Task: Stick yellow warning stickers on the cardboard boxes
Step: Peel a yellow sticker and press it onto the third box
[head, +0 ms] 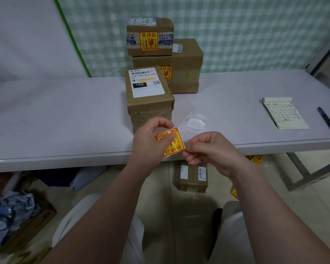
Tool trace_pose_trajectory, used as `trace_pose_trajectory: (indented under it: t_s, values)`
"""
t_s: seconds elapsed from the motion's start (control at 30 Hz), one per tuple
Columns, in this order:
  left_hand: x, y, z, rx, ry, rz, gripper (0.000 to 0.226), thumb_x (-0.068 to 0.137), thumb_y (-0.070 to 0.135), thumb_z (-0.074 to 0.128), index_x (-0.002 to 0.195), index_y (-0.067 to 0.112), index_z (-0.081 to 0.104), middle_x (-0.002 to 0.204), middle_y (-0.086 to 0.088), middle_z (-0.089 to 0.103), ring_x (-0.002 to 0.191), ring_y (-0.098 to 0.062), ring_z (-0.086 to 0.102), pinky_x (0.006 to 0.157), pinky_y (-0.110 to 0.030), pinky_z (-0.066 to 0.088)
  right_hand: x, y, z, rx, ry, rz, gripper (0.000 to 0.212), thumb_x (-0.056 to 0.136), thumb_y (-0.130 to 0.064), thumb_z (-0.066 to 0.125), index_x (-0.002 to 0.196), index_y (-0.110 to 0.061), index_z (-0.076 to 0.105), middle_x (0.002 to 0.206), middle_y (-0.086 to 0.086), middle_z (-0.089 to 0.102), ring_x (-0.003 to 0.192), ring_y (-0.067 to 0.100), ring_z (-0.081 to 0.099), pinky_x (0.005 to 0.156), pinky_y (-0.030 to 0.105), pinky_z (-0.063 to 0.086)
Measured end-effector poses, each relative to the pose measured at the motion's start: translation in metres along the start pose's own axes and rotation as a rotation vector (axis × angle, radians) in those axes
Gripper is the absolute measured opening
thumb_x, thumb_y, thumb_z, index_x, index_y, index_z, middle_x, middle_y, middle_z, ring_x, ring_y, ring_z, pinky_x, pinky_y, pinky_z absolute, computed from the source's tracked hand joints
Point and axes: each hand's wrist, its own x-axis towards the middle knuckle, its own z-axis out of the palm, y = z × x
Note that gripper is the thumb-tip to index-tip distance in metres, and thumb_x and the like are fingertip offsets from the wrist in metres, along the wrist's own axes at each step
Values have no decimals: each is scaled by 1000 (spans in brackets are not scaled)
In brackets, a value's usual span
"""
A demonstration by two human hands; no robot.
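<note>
Head view. Between the two hands, above the near table (65, 115) edge: yellow sticker (174, 143), glossy, rectangular, with red border and red print, tilted and slightly curved. Left hand (149, 138) raised, fingers curled, thumb laid across the far part of the sticker; pinches it. Right hand (211, 151) a little lower, knuckles up, fingers bent inward; pinches the near corner of the sticker, with a white edge visible there. Both forearms bare, reaching forward from the bottom of the picture.

Just beyond the left hand: tall cardboard box (151, 109), brown, matt, taped, with white shipping label (146, 82) on top and a perforated patch on the front. Farther beyond: wide cardboard box (185, 73), with a half-hidden sticker (166, 72) on its front. On top of that: small cardboard box (150, 25) wrapped in printed tape, with a fragile sticker (148, 41) flat on its front.

Beyond the right hand, on the pale smooth table: crumpled white backing papers (195, 121). Far to the right of the right hand: lined notepad (284, 115) with handwriting, then a black pen (326, 119). Below the right hand, on the floor: floor box (192, 176), brown, and loose stickers (256, 160) near it.
</note>
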Motion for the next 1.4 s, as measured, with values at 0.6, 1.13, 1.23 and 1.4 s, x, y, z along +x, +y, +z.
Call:
trace_pose_trajectory:
  t_s: [0.6, 1.13, 1.23, 1.4]
  values:
    - [1, 3, 3, 10, 1, -20, 26, 83, 10, 67, 82, 34, 58, 94, 6, 65, 89, -16, 65, 72, -38, 59, -4, -4, 5, -57, -1, -14, 10, 86, -1, 61, 81, 0, 70, 68, 9, 70, 56, 12, 65, 54, 20, 54]
    - [0, 3, 2, 8, 8, -29, 26, 83, 9, 67, 83, 34, 59, 96, 1, 67, 90, -20, 66, 73, -40, 59, -8, -5, 6, -24, -3, -9, 12, 86, -2, 60, 78, -1, 70, 67, 10, 70, 55, 13, 64, 52, 21, 54]
    - [-1, 3, 2, -1, 6, -27, 26, 83, 8, 67, 83, 33, 59, 94, 2, 66, 88, -18, 67, 72, -38, 59, -8, -5, 7, -33, -1, -5, 12, 86, -2, 60, 78, -1, 70, 67, 10, 70, 55, 13, 64, 52, 20, 54]
    - [-1, 2, 4, 40, 2, -25, 25, 81, 11, 69, 80, 34, 59, 97, 4, 64, 91, -14, 64, 76, -36, 58, -8, -4, 10, 2, 3, -1, 13, 87, 0, 58, 78, 1, 67, 63, 9, 67, 52, 11, 61, 51, 19, 52]
